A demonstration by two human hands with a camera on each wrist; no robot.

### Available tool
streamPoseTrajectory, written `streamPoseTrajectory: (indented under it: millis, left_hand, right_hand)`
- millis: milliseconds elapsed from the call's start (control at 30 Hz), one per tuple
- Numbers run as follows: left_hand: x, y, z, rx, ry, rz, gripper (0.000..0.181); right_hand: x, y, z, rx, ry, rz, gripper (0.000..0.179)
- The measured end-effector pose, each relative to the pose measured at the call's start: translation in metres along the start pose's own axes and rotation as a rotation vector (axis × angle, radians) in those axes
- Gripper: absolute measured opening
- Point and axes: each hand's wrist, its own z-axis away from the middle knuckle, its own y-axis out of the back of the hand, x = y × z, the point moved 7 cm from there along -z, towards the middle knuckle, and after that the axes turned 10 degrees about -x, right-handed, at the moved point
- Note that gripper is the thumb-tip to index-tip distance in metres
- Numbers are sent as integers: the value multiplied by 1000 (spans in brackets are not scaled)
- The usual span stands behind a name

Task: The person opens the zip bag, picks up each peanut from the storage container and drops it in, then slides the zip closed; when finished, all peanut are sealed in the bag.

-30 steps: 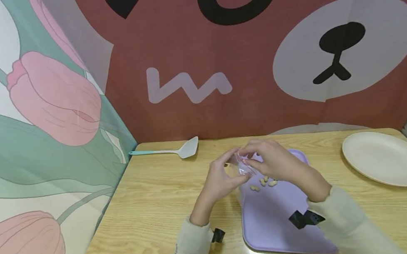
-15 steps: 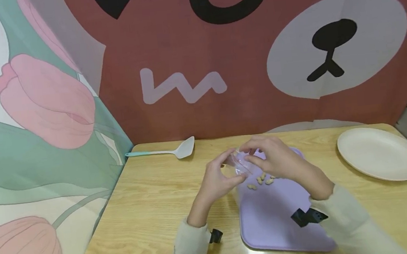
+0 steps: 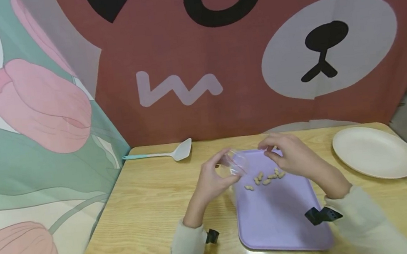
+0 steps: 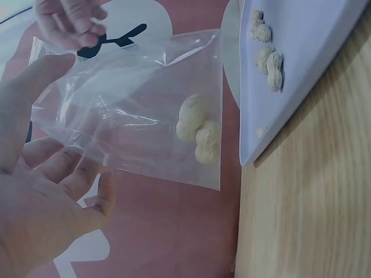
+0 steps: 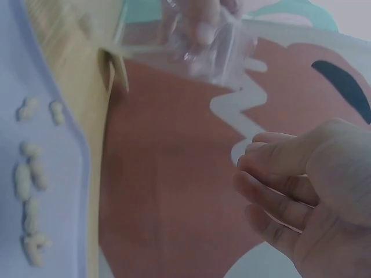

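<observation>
Left grip (image 3: 213,180) clasped clear bag (image 4: 133,104), peanuts (image 4: 192,117) inside, over tray's (image 3: 259,217) far left corner. Right grip (image 3: 292,155): fingers bent inward; any pinch could not be told. Bag likely handled light, limp, slippery; mouth edge gave best hold.

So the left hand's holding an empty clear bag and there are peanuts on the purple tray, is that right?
Not quite: the clear bag isn't empty; the left wrist view shows two peanuts inside. The left hand does hold it, and other peanuts lie on the purple tray.
</observation>
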Motion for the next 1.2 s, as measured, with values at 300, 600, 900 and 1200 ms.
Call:
streamPoseTrajectory:
  millis: [300, 600, 900, 1200]
  left_hand:
    - [0, 2, 1, -14, -1, 19, 68]
    - [-2, 7, 3, -4, 11, 17, 67]
    - [0, 3, 0, -18, 10, 11, 68]
    - [0, -4, -1, -25, 10, -1, 66]
  right_hand:
    - [18, -5, 16, -36, -66, 8, 25]
    - [34, -10, 24, -55, -103, 4, 23]
    - [62, -29, 38, -97, -175, -1, 20]
    - [82, -48, 43, -135, -218, -21, 18]
